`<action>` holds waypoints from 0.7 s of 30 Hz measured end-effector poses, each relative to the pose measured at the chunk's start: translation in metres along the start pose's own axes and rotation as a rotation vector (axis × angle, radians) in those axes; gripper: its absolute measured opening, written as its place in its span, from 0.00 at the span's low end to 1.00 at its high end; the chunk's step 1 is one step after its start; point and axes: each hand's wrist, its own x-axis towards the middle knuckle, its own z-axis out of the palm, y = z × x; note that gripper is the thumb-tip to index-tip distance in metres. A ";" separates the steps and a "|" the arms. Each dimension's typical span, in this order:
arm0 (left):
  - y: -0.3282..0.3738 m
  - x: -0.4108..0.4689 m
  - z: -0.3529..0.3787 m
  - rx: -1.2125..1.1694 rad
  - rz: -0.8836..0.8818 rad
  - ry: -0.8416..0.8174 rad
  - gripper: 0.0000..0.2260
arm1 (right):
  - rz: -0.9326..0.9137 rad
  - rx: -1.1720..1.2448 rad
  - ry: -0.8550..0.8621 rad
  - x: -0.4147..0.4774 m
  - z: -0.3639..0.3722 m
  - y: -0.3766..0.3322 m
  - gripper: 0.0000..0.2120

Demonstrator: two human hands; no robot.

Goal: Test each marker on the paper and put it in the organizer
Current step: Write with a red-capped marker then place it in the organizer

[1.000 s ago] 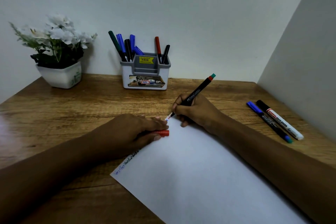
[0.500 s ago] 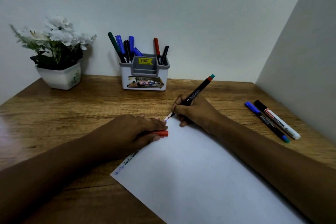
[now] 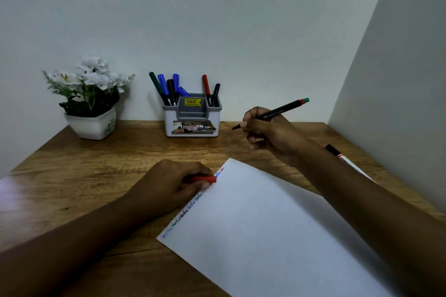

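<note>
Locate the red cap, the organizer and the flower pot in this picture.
red cap point(image 3: 204, 179): head view, its exposed right end.
organizer point(image 3: 192, 113): head view, grey front wall.
flower pot point(image 3: 90, 126): head view, white front face.

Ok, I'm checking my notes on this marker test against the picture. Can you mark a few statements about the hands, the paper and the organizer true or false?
1. The right hand grips a black marker with its tip off the paper. True.
2. The left hand holds nothing. False: its fingers hold a red cap.
3. The organizer has nothing in it. False: several markers stand in it.
4. Handwriting runs along the paper's left edge. True.
5. The flower pot stands right of the organizer. False: it stands to its left.
</note>
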 end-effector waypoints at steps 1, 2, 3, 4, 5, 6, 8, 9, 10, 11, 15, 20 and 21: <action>0.002 0.000 -0.002 -0.053 -0.040 0.049 0.11 | -0.032 -0.025 0.008 -0.004 0.001 -0.008 0.06; 0.004 0.000 -0.003 -0.133 -0.089 0.102 0.10 | -0.059 -0.035 0.017 -0.007 0.002 -0.014 0.06; 0.006 0.001 -0.005 -0.248 -0.142 0.149 0.10 | -0.076 -0.033 0.022 -0.011 0.002 -0.020 0.05; 0.008 0.002 -0.006 -0.384 -0.201 0.183 0.09 | -0.083 -0.020 0.019 -0.015 0.003 -0.024 0.05; 0.011 0.002 -0.008 -0.524 -0.253 0.199 0.10 | -0.083 0.006 0.012 -0.019 0.004 -0.027 0.05; 0.013 0.003 -0.011 -0.628 -0.286 0.211 0.11 | -0.079 0.043 0.000 -0.023 0.004 -0.029 0.06; 0.016 0.004 -0.015 -0.725 -0.294 0.225 0.13 | -0.062 0.112 -0.022 -0.030 0.008 -0.028 0.09; 0.017 0.005 -0.017 -0.753 -0.287 0.230 0.12 | -0.051 0.122 -0.028 -0.033 0.010 -0.026 0.11; 0.018 0.006 -0.018 -0.772 -0.282 0.235 0.12 | -0.041 0.119 -0.031 -0.036 0.013 -0.024 0.13; 0.020 0.006 -0.019 -0.791 -0.283 0.237 0.12 | -0.033 0.115 -0.034 -0.038 0.017 -0.021 0.13; 0.025 0.008 -0.022 -0.842 -0.293 0.241 0.11 | -0.037 0.153 -0.027 -0.041 0.028 -0.015 0.10; 0.029 0.009 -0.024 -0.880 -0.300 0.240 0.10 | -0.063 0.129 -0.030 -0.040 0.030 -0.011 0.05; 0.030 0.008 -0.024 -0.885 -0.301 0.237 0.10 | -0.067 0.123 -0.027 -0.040 0.030 -0.010 0.05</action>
